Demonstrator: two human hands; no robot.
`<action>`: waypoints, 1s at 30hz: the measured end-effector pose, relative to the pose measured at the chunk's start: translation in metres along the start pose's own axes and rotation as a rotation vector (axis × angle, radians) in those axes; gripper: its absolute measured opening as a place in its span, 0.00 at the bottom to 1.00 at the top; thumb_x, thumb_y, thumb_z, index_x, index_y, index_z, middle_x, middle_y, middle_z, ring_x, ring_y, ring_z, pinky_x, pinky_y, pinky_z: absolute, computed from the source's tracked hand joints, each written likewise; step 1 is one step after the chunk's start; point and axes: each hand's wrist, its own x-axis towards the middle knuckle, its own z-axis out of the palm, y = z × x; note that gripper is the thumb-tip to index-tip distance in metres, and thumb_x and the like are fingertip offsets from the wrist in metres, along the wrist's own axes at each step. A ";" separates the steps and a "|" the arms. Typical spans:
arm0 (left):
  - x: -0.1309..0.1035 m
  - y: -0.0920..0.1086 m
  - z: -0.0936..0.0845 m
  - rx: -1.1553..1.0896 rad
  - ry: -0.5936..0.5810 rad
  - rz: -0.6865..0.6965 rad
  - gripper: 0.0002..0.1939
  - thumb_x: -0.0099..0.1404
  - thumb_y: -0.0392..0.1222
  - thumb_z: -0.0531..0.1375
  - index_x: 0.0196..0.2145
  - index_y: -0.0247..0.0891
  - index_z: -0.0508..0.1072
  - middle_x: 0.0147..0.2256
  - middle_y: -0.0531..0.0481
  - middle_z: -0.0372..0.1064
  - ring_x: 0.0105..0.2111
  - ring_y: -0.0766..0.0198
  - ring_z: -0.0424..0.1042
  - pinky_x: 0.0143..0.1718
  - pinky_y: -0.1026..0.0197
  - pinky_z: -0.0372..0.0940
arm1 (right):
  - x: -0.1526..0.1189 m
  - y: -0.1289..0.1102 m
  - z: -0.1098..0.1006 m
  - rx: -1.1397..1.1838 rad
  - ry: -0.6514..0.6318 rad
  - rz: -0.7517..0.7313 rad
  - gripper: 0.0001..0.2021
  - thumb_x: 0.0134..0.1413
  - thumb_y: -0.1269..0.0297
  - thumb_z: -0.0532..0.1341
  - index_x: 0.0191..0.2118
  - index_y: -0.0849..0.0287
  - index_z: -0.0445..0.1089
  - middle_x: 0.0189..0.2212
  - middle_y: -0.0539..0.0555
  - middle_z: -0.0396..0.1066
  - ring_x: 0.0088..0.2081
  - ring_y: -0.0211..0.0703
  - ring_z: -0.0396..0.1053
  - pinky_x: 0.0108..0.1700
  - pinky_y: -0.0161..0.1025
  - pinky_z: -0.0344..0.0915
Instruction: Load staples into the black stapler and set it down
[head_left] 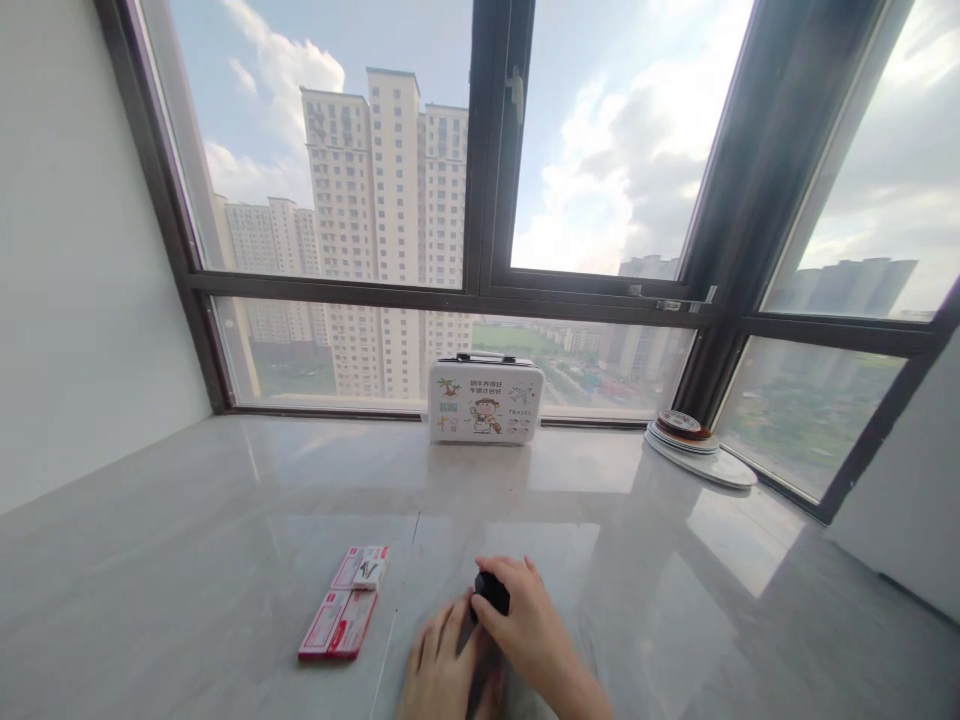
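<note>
Both hands are at the bottom centre, around a long black stapler-like object (491, 592); its exact kind is mostly hidden. My right hand (529, 625) grips the rounded far end between thumb and fingers. Along the object's left side lies my left hand (441, 655), its fingers bent over it close to the right thumb. To the left, a pink-and-white flat box (337, 625) rests on the pale stone surface. On its upper part sits a small white box (370, 570) with a dark picture printed on it.
A white cartoon-printed case (485, 405) with a black handle stands upright against the window (382, 200). Stacked round plates or lids (697, 450) lie in the right corner. The glossy stone ledge (225, 560) meets a white wall (67, 250) on the left.
</note>
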 end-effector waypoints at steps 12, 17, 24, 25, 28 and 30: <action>0.008 -0.023 -0.018 -0.030 -0.150 0.006 0.28 0.72 0.48 0.54 0.69 0.52 0.59 0.70 0.47 0.51 0.69 0.48 0.53 0.67 0.39 0.54 | 0.020 0.026 -0.010 1.041 0.483 0.355 0.24 0.56 0.48 0.64 0.52 0.59 0.75 0.48 0.59 0.79 0.56 0.54 0.72 0.50 0.44 0.72; 0.005 -0.029 -0.009 -0.011 0.021 0.045 0.28 0.71 0.46 0.54 0.67 0.41 0.62 0.68 0.41 0.57 0.68 0.50 0.55 0.67 0.42 0.55 | -0.008 0.068 -0.023 1.316 0.506 0.548 0.24 0.53 0.45 0.64 0.49 0.57 0.72 0.50 0.59 0.77 0.55 0.55 0.74 0.49 0.47 0.75; -0.022 -0.077 -0.031 0.229 0.393 -0.291 0.25 0.69 0.48 0.52 0.58 0.33 0.68 0.68 0.34 0.51 0.69 0.42 0.47 0.68 0.34 0.46 | -0.061 0.079 -0.037 0.944 0.461 0.597 0.29 0.44 0.42 0.68 0.49 0.54 0.71 0.38 0.55 0.77 0.35 0.52 0.78 0.33 0.45 0.76; -0.028 -0.084 -0.034 0.257 0.362 -0.309 0.25 0.68 0.49 0.53 0.58 0.35 0.70 0.68 0.35 0.52 0.69 0.40 0.47 0.67 0.33 0.46 | -0.068 0.079 -0.037 0.837 0.397 0.598 0.27 0.44 0.42 0.68 0.47 0.54 0.72 0.33 0.53 0.77 0.30 0.49 0.76 0.27 0.42 0.73; -0.043 -0.094 -0.042 0.213 0.206 -0.292 0.22 0.66 0.47 0.56 0.57 0.46 0.74 0.65 0.42 0.60 0.64 0.42 0.58 0.63 0.35 0.55 | -0.077 0.071 -0.033 0.468 0.194 0.502 0.19 0.49 0.43 0.64 0.39 0.53 0.75 0.22 0.49 0.71 0.21 0.43 0.67 0.21 0.37 0.60; -0.046 -0.088 -0.046 0.065 0.056 -0.220 0.20 0.67 0.44 0.56 0.55 0.52 0.76 0.58 0.46 0.69 0.58 0.47 0.67 0.57 0.43 0.65 | -0.075 0.060 -0.027 0.258 0.092 0.404 0.15 0.52 0.46 0.62 0.33 0.52 0.75 0.19 0.47 0.68 0.22 0.42 0.65 0.24 0.37 0.58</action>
